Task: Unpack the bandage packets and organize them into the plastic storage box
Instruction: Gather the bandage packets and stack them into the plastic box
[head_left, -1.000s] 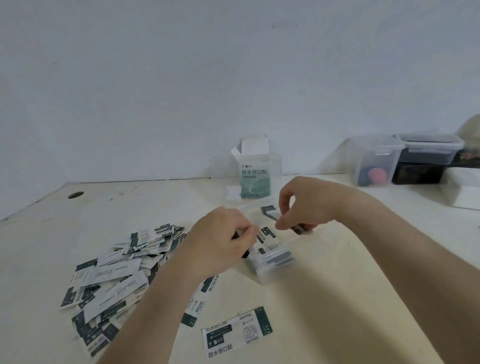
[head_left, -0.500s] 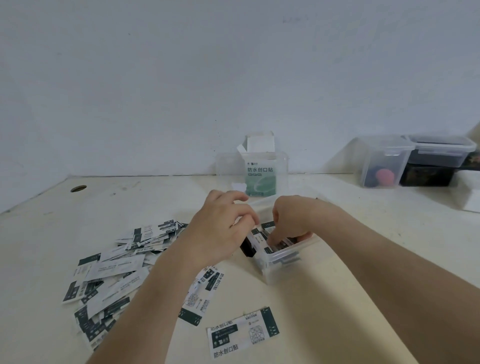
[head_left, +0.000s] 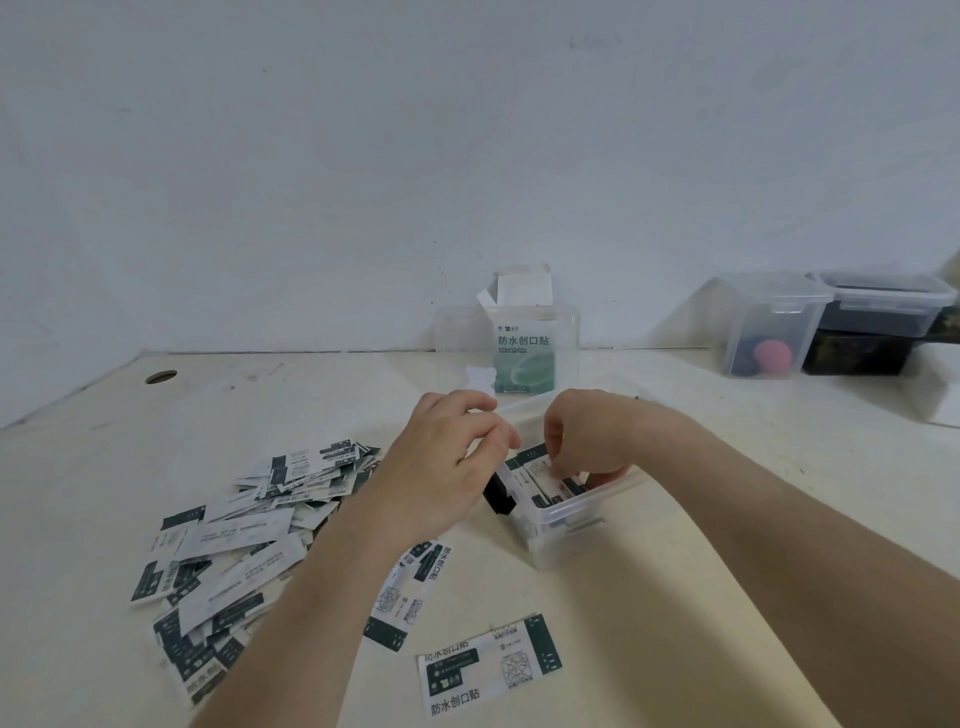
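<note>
A small clear plastic storage box (head_left: 558, 535) stands mid-table with several white-and-dark-green bandage packets (head_left: 550, 480) stacked inside. My right hand (head_left: 589, 439) reaches into the box from above, its fingertips pinching the top packet. My left hand (head_left: 447, 467) hovers at the box's left rim with its fingers curled, and a dark stack of packets (head_left: 497, 500) shows under the palm, seemingly held. A loose pile of packets (head_left: 244, 535) lies to the left. Two bigger packets (head_left: 488, 667) lie at the front.
An opened green-and-white bandage carton (head_left: 524, 358) stands inside a clear container (head_left: 567, 332) at the back wall. Lidded plastic boxes (head_left: 769, 332) and a black box (head_left: 857, 353) stand at the back right. A cable hole (head_left: 161, 377) is in the table at far left.
My right hand has come down from above the box into it with a packet. My left hand has moved up to the box's left rim. The camera has shifted slightly.
</note>
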